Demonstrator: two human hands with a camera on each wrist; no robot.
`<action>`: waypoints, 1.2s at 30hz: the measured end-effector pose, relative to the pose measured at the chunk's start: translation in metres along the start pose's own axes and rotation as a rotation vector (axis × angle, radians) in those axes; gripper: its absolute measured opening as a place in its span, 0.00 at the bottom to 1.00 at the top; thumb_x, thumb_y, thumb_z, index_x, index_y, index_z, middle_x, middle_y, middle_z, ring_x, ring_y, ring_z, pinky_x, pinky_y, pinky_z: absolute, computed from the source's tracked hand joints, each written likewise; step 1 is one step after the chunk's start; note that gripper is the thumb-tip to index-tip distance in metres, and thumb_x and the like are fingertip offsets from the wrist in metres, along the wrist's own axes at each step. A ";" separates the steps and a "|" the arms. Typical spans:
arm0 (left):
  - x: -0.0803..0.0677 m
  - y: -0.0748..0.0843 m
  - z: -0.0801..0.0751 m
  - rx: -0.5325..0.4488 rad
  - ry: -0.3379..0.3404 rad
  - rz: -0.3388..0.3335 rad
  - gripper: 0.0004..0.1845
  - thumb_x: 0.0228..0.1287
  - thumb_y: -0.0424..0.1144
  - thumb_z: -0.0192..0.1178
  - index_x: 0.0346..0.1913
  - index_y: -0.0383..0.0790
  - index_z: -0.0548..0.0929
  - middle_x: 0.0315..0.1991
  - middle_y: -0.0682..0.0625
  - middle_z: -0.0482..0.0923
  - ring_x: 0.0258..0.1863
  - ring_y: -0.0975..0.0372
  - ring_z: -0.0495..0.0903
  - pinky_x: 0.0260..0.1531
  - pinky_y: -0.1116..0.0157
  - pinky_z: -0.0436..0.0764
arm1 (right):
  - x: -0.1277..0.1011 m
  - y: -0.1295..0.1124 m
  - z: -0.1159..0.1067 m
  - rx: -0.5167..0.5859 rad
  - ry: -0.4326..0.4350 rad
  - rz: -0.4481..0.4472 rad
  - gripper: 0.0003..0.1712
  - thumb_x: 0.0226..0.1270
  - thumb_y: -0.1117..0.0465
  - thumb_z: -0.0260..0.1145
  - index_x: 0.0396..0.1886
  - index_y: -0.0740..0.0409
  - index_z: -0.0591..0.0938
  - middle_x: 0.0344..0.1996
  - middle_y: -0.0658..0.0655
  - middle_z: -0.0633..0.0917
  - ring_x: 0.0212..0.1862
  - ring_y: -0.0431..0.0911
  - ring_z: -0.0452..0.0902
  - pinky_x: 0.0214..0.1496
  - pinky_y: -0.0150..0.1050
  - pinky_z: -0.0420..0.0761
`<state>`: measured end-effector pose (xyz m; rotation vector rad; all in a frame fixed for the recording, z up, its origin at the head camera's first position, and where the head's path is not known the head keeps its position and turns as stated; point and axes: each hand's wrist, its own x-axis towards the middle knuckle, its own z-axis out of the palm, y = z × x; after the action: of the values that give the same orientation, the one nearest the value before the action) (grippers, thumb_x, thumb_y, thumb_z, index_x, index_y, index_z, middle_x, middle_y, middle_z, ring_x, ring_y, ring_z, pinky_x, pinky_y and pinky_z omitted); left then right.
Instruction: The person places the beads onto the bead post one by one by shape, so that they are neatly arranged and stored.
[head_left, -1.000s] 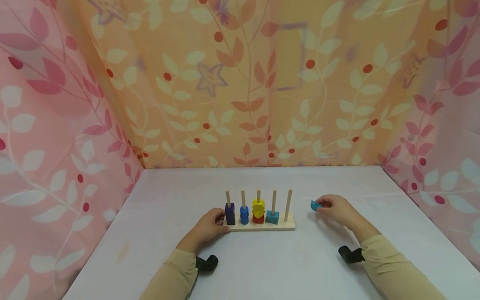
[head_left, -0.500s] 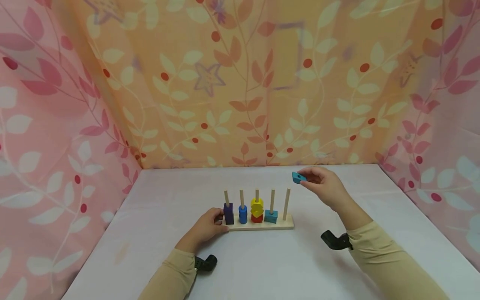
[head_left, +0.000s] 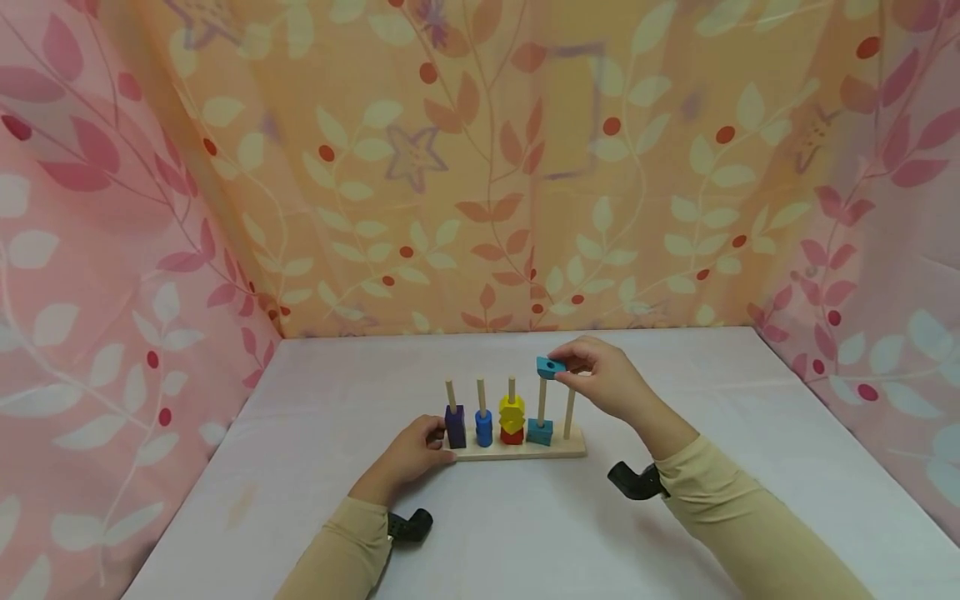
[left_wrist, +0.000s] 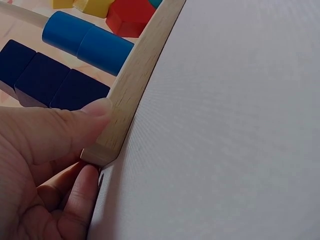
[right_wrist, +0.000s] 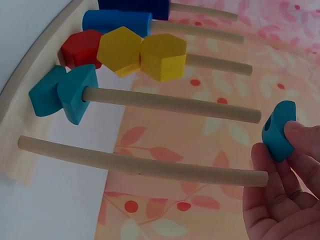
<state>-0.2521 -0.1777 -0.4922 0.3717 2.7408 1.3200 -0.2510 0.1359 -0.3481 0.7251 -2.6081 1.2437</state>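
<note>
The left hand point(head_left: 408, 454) pinches the left end of the wooden peg board point(head_left: 517, 451), near the table's point(head_left: 750, 467) middle. Dark blue, blue, yellow-and-red and teal blocks already sit on four pegs; the rightmost peg point(head_left: 569, 412) is bare. The right hand point(head_left: 607, 379) pinches a teal block point(head_left: 551, 367) just above the fourth peg point(head_left: 542, 402), not yet threaded. Bare tabletop lies all around, curtains well back.

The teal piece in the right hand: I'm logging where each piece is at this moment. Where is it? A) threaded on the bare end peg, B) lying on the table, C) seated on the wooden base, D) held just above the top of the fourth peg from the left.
D: the right hand pinches the teal piece just over the tip of the fourth peg, not yet threaded.
</note>
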 end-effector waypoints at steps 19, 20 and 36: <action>-0.001 0.000 0.000 -0.007 -0.010 -0.010 0.25 0.49 0.35 0.68 0.52 0.33 0.74 0.46 0.46 0.72 0.47 0.57 0.73 0.49 0.61 0.76 | 0.002 0.020 0.020 0.108 -0.105 0.183 0.17 0.55 0.62 0.69 0.44 0.59 0.79 0.34 0.58 0.79 0.35 0.47 0.70 0.34 0.35 0.75; -0.001 0.000 0.000 -0.009 -0.011 -0.018 0.25 0.49 0.35 0.68 0.52 0.34 0.74 0.46 0.46 0.72 0.47 0.57 0.72 0.50 0.61 0.75 | 0.001 0.023 0.021 0.137 -0.106 0.212 0.16 0.54 0.62 0.69 0.44 0.60 0.79 0.33 0.58 0.78 0.35 0.47 0.70 0.35 0.36 0.75; -0.001 0.002 -0.001 -0.006 -0.008 -0.013 0.26 0.48 0.35 0.69 0.51 0.33 0.74 0.44 0.46 0.72 0.46 0.57 0.73 0.49 0.59 0.75 | -0.010 0.055 0.052 0.195 -0.142 0.392 0.13 0.53 0.59 0.71 0.36 0.58 0.80 0.32 0.54 0.78 0.37 0.47 0.71 0.41 0.38 0.73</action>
<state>-0.2510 -0.1775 -0.4905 0.3582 2.7270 1.3209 -0.2663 0.1290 -0.4230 0.3449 -2.8690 1.6238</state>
